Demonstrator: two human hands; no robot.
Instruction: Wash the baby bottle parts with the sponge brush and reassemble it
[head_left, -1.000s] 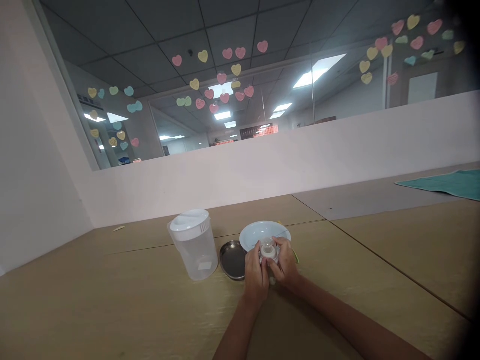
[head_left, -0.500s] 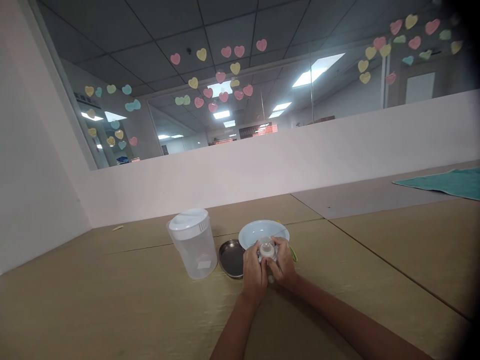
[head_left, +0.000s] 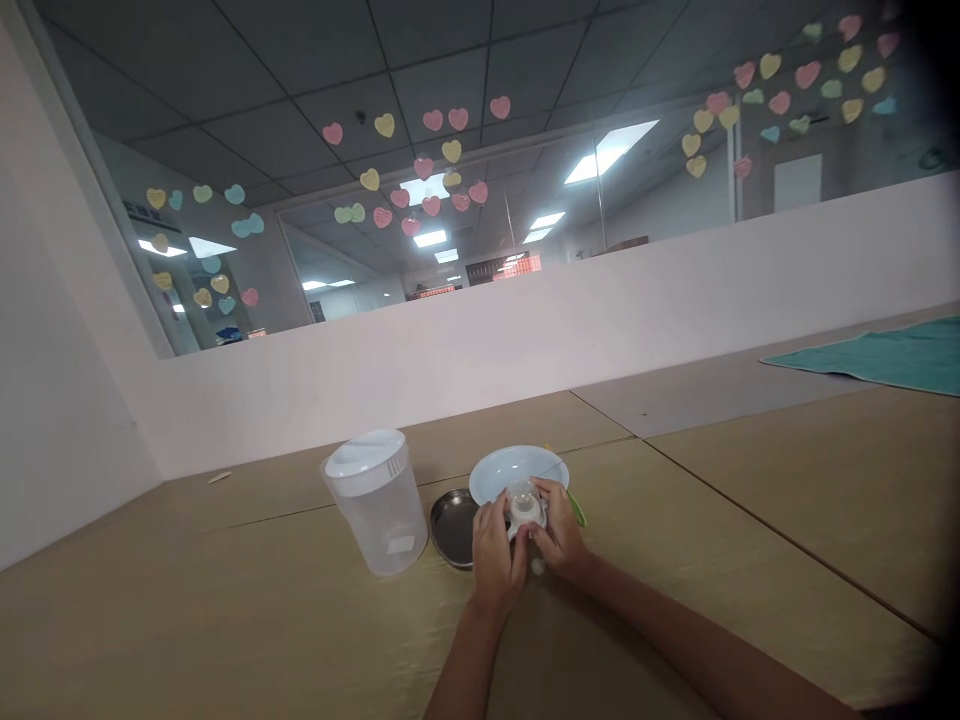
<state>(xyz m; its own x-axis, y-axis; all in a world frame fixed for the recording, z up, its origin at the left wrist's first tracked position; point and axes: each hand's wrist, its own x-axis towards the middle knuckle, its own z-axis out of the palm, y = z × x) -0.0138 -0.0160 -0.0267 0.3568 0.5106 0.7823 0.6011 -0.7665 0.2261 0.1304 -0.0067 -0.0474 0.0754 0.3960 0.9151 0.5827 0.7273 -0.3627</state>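
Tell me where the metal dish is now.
In the head view, the metal dish sits on the table, slightly left of centre, between the lidded pitcher and the left hand, which partly hides its right side.

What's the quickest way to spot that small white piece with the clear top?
On the tan tabletop, find the pale blue bowl. By its near edge, the left hand and right hand hold the small white piece between them. Its clear, rounded top and white ring set it apart from the much bigger lidded pitcher and the dark metal dish.
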